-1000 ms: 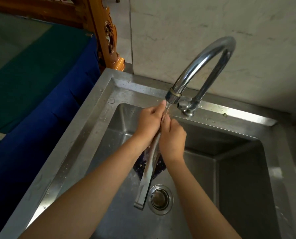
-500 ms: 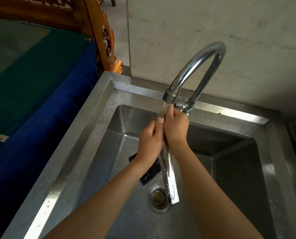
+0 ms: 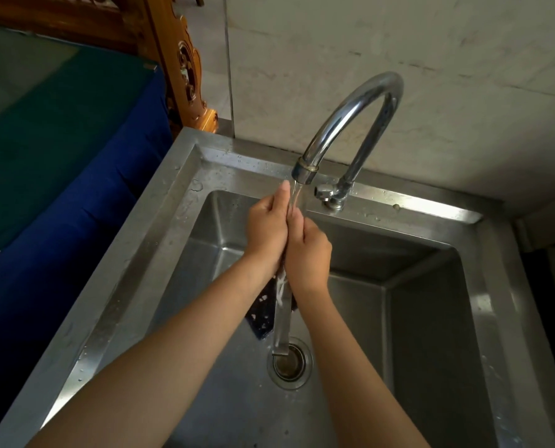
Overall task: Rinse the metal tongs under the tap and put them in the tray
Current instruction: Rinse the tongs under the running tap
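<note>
Head view: left hand (image 3: 266,232) and right hand (image 3: 308,253) clasp the tongs (image 3: 282,321) (fingers pressed around them) under the tap (image 3: 350,124), over the sink (image 3: 431,318).

You face a pale, streaky wall (image 3: 431,76). At the sink's (image 3: 489,270) far left corner stands carved brown wooden furniture (image 3: 185,69). Left of the sink lies a blue and green cloth (image 3: 59,140). Light shines on the sink's rim.
</note>
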Tool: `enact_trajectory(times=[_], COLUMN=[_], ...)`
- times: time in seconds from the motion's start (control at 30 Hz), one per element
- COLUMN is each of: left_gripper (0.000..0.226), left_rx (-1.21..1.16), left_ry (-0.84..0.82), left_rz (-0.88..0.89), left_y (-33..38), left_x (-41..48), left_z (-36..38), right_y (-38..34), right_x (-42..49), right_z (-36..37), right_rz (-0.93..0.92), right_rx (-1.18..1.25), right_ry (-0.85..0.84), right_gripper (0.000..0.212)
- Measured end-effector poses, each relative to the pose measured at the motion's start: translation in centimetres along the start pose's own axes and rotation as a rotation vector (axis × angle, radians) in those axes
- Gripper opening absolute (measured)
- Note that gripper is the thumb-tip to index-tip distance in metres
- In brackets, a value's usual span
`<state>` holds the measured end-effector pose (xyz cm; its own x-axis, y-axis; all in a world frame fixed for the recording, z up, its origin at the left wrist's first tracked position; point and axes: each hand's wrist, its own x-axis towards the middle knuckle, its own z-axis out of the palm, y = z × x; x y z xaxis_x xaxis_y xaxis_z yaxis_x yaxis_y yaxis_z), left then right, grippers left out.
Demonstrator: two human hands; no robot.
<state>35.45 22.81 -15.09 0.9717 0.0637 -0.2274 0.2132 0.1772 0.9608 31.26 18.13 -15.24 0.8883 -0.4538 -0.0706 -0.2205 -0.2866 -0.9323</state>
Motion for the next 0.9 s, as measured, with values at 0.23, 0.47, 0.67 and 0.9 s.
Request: enact_trajectory(times=[0.23,0.47,0.67,0.9], left_gripper=[0.037,0.030,0.030,0.037], left_rx=[0.081,0.175,0.334,0.423], left_ry=[0.058,0.047,-0.028,-0.103], left_rz=[0.050,0.192,0.247,0.228], left_y=[1.1,-0.8,-0.8,-1.6], left_x=[-0.1,-2.8,-3.0,-5.4], left_z=[0.0,-1.4,-1.6,-2.3], right_y=[0.5,-0.1,-0.8,-1.9], right_x=[-2.1,-0.4,1.6,3.9], right_z=[0.0,0.1,0.2,0.4], right_rz=[-0.085,-0.142,-0.090,0.041], right_rx=[0.007,-0.065,-0.028,0.222], right_ry=[0.004,-0.006,0.039,-0.009], right_gripper=[0.041,0.042,0.052,0.039])
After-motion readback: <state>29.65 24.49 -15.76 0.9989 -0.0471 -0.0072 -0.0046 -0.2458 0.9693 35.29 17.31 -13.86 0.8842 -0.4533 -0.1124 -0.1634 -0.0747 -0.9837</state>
